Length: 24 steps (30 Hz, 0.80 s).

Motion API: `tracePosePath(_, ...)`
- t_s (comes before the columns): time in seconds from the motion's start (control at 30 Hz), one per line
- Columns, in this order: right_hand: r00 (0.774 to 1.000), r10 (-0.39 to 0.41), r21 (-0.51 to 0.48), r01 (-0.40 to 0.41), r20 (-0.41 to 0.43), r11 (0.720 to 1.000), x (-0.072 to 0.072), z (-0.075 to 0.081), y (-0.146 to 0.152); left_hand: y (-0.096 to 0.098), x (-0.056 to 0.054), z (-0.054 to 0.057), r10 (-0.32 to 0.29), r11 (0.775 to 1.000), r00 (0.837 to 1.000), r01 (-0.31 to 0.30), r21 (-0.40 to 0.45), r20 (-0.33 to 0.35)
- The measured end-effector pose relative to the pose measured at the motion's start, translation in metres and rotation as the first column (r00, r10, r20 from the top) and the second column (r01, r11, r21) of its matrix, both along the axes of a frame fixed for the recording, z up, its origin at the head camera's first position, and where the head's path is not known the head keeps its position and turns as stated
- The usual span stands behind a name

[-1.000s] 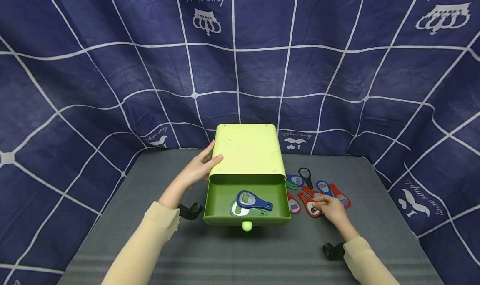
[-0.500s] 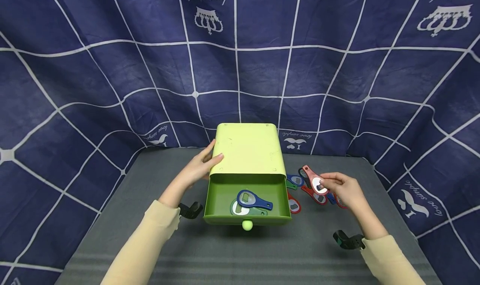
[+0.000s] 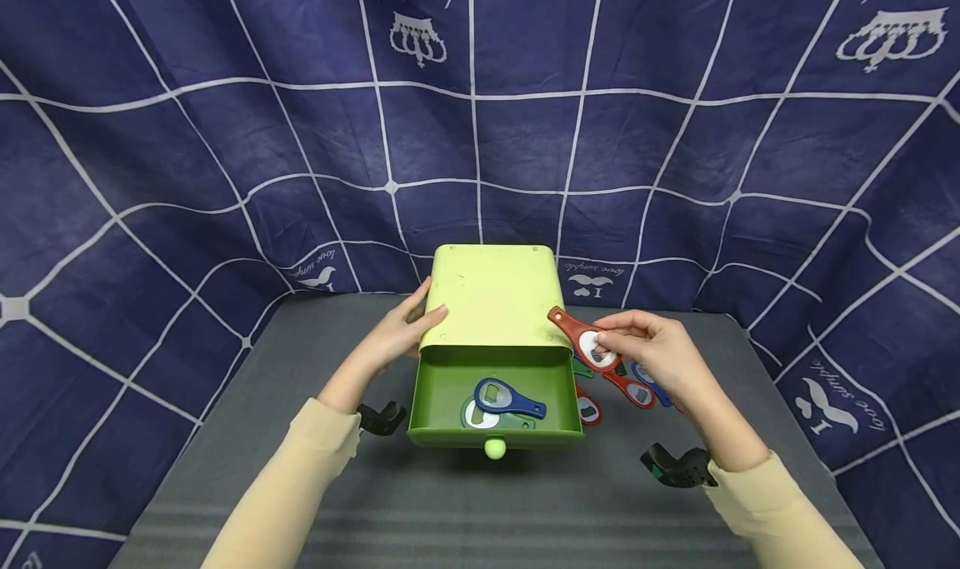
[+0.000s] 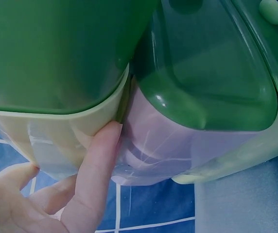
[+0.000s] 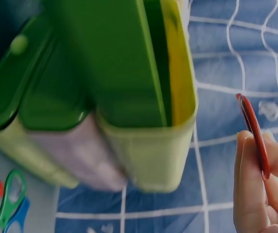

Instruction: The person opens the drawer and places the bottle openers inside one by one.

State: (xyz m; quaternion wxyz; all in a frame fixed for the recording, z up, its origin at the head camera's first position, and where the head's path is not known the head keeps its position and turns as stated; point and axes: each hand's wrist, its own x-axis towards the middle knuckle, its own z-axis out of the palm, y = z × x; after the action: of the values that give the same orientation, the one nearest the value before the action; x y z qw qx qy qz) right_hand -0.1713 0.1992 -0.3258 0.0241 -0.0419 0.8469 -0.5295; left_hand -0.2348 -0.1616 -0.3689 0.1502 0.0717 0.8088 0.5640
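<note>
A small drawer cabinet (image 3: pixel 495 294) has its top green drawer (image 3: pixel 442 386) pulled out. Inside, a blue bottle opener (image 3: pixel 522 406) lies across a green bottle opener (image 3: pixel 517 424). My left hand (image 3: pixel 393 336) rests against the cabinet's left side, its thumb on the top edge and its fingers extended along the wall. Between thumb and fingers, my right hand (image 3: pixel 660 356) pinches a red bottle opener (image 3: pixel 573 326) by its round end, held up by the cabinet's front right corner. The right wrist view shows this red opener edge-on.
Several more openers lie right of the cabinet, among them a red opener (image 3: pixel 633 392), another red opener (image 3: pixel 588 409) and a blue opener (image 3: pixel 651 381). Below the pulled-out drawer are a lavender tier (image 4: pixel 153 141) and a pale green tier. A patterned blue cloth (image 3: pixel 525 136) hangs behind.
My right hand has picked a red bottle opener up from the table, lifted it and carried it left to the cabinet. The left hand has stayed in place.
</note>
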Motion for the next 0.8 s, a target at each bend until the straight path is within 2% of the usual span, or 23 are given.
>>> tracePosePath(0.17, 0.997, 0.076, -0.012, -0.076, -0.026, 0.997, -0.001, 0.002, -0.022, 0.001, 0.0, 0.001, 0.002, 1.0, 1.0, -0.002, -0.004, 0.0)
tracePosePath(0.37, 0.984, 0.177, -0.023, -0.178, -0.025, 0.984, 0.001, -0.006, -0.049, 0.001, 0.0, 0.001, 0.003, 1.0, 1.0, -0.003, 0.0, 0.0)
tracePosePath(0.53, 0.971, 0.232, 0.056, -0.229, -0.054, 0.972, 0.006, -0.016, -0.069, 0.001, 0.001, 0.001, 0.003, 1.0, 1.0, -0.003, 0.01, 0.001)
tracePosePath(0.8, 0.963, 0.258, 0.163, -0.244, -0.074, 0.956, 0.009, -0.03, -0.086, 0.001, 0.0, 0.0, 0.003, 1.0, 1.0, -0.003, 0.024, 0.011)
